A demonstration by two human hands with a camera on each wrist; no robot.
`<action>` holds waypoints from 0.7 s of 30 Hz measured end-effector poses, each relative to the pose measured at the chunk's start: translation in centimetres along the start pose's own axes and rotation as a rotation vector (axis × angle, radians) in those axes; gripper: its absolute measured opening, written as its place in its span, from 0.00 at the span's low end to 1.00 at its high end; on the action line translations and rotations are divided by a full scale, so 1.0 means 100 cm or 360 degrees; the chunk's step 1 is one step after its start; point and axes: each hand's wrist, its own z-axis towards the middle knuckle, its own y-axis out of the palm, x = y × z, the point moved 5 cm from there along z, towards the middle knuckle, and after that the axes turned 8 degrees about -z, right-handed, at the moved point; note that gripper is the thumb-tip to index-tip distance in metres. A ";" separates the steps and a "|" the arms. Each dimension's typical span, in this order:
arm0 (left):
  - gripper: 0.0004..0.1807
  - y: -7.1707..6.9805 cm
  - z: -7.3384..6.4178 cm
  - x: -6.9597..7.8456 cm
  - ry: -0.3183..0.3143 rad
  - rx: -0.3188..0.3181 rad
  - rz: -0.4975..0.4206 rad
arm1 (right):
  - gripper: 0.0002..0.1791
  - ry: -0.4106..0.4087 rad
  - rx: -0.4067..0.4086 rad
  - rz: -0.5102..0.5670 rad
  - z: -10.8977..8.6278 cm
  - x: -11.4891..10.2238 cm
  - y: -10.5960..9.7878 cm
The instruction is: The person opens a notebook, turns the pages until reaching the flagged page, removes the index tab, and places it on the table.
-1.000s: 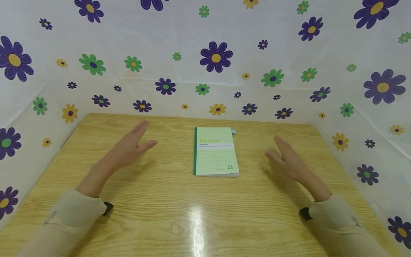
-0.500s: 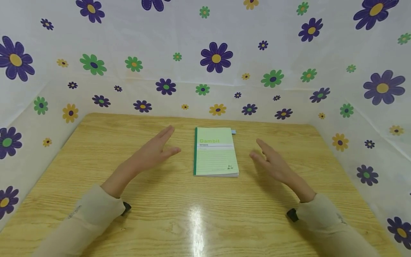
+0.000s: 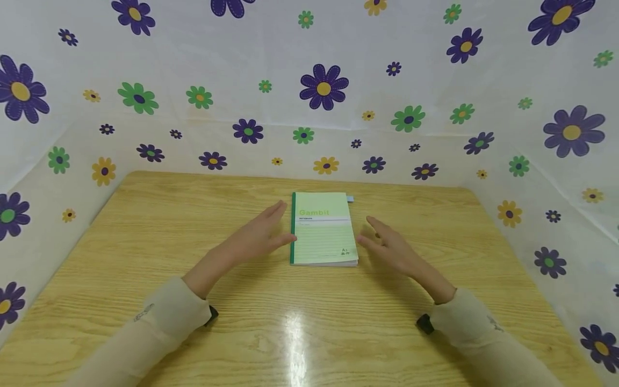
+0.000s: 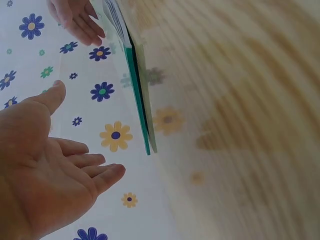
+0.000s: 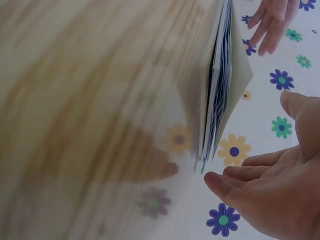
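Note:
A pale green notebook (image 3: 323, 236) lies flat on the wooden table, its dark green spine (image 4: 138, 95) toward the left and a small light-blue tab (image 3: 350, 199) at its top right. To its left is my left hand (image 3: 256, 236), fingers extended and spread, the thumb tip overlapping the spine in the head view. My right hand (image 3: 394, 250) is by the notebook's right edge, fingers likewise extended and holding nothing. In the right wrist view the page edges (image 5: 220, 85) fan slightly under a lifted cover, with the right fingertips close by.
The wood-grain table (image 3: 242, 328) has a glossy light reflection near its front. A white cloth (image 3: 271, 48) printed with flowers stands around the back and both sides. Dark wrist devices (image 3: 425, 323) sit at both cuffs.
Both hands have moved inward toward the notebook, the left one rightward and the right one leftward. The notebook has stayed in place.

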 end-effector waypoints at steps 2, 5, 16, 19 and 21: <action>0.51 0.004 0.004 0.001 -0.0002 -0.0011 -0.0010 | 0.44 -0.0006 -0.0013 0.0004 0.002 -0.003 0.003; 0.51 0.010 0.009 0.002 0.0001 -0.0031 -0.0007 | 0.45 -0.0002 -0.0032 0.0024 0.004 -0.007 0.007; 0.53 0.027 0.019 0.007 -0.0093 -0.0200 0.0059 | 0.35 -0.0245 -0.0086 0.0079 0.019 -0.024 0.019; 0.53 0.029 0.020 0.008 -0.0108 -0.0229 0.0040 | 0.38 -0.0232 -0.0093 0.0043 0.020 -0.025 0.021; 0.53 0.030 0.020 0.008 -0.0114 -0.0232 0.0049 | 0.38 -0.0225 -0.0094 0.0011 0.020 -0.026 0.022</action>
